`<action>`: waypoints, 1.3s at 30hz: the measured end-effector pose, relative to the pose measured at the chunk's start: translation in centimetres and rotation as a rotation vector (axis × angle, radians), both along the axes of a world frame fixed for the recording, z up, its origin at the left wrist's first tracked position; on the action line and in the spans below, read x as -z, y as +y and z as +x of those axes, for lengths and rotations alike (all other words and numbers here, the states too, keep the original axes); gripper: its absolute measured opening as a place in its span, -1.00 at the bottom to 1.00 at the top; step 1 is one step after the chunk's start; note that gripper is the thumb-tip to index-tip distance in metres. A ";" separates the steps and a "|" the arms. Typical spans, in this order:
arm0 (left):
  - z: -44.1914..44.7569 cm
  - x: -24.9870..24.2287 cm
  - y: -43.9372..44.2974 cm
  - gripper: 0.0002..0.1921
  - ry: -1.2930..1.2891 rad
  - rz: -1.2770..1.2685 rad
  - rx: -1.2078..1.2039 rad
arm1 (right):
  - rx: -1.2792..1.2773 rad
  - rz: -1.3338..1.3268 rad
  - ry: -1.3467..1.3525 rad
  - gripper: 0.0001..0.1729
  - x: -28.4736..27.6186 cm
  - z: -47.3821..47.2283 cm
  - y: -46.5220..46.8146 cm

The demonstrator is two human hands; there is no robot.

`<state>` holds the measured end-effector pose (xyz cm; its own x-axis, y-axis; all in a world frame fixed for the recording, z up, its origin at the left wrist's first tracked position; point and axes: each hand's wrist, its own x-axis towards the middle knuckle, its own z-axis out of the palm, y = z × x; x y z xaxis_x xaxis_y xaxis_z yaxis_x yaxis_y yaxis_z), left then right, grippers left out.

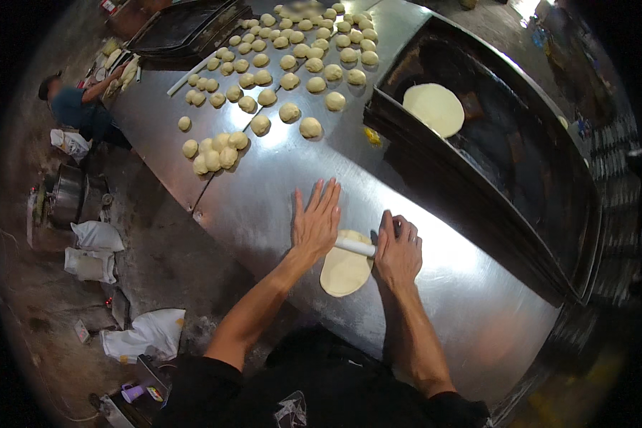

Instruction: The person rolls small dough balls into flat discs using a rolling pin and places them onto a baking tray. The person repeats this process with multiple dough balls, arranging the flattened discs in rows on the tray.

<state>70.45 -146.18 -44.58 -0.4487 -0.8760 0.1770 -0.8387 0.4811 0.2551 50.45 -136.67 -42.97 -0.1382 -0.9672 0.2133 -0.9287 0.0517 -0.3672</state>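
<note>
A flattened oval of dough (345,273) lies on the metal table in front of me, with a white rolling pin (355,246) across its upper part. My right hand (400,249) is closed around the pin's right end. Fingers extended, my left hand (316,218) lies palm down over the pin's left end; whether the palm presses on it is hidden. Many round dough balls (310,127) are spread over the table farther away, and several sit bunched in a cluster (213,159) at the left.
A large dark metal tray (513,160) at the right holds a flat dough round (434,109). Another white rod (191,74) lies beside the balls. Dark trays (176,27) are stacked at the far left corner. A co-worker (80,104) stands at the table's left edge, handling dough. White sacks (147,334) are on the floor.
</note>
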 end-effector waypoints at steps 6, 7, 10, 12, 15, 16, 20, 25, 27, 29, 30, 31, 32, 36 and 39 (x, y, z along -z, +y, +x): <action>-3.0 0.2 -7.8 -0.42 0.061 -0.127 -0.041 | -0.036 -0.074 0.192 -0.58 0.7 -3.3 -9.9; -3.4 0.4 -8.6 -0.42 0.034 -0.103 -0.055 | -0.065 0.003 0.142 -0.61 0.4 -3.7 -10.8; -4.3 0.7 -10.6 -0.43 0.046 -0.255 -0.104 | -0.100 -0.048 -0.010 -0.67 -0.5 -3.6 -10.9; -4.6 0.7 -11.2 -0.44 0.078 -0.211 -0.107 | -0.194 -0.047 0.127 -0.73 -0.8 -3.4 -8.9; -5.1 0.3 -12.0 -0.45 0.129 -0.205 -0.124 | -0.231 -0.193 0.027 -0.71 -0.9 -2.8 -5.2; -5.0 0.1 -12.1 -0.45 0.126 -0.192 -0.123 | -0.136 0.007 -0.043 -0.69 -1.0 -2.5 -4.2; -3.9 0.1 -9.2 -0.44 0.229 -0.157 -0.085 | -0.141 -0.112 -0.004 -0.69 -1.6 -2.1 -1.8; 2.4 0.8 6.6 -0.46 0.023 0.005 -0.028 | -0.120 -0.075 -0.134 -0.56 -0.4 2.2 9.3; 5.1 0.5 14.3 -0.47 0.131 0.073 -0.044 | -0.135 -0.099 -0.141 -0.57 0.3 3.9 13.2; 6.4 0.0 19.0 -0.47 0.182 0.084 -0.083 | -0.157 -0.096 -0.157 -0.58 0.6 5.1 15.3; 6.9 -0.1 19.5 -0.47 0.179 0.086 -0.094 | -0.179 -0.050 -0.174 -0.57 0.6 5.3 15.6; 7.1 -0.3 19.3 -0.47 0.177 0.050 -0.076 | -0.208 -0.011 -0.184 -0.57 0.5 5.0 15.8; 7.0 -0.3 18.4 -0.47 0.291 0.155 -0.146 | -0.223 0.003 -0.182 -0.56 0.2 4.2 15.4; 5.1 0.1 11.7 -0.45 0.333 0.179 -0.152 | 0.133 0.129 -0.118 -0.59 -1.5 -3.5 14.6; 1.1 0.5 9.3 -0.46 0.179 0.075 -0.116 | 0.254 0.074 0.039 -0.59 -2.2 -10.9 13.3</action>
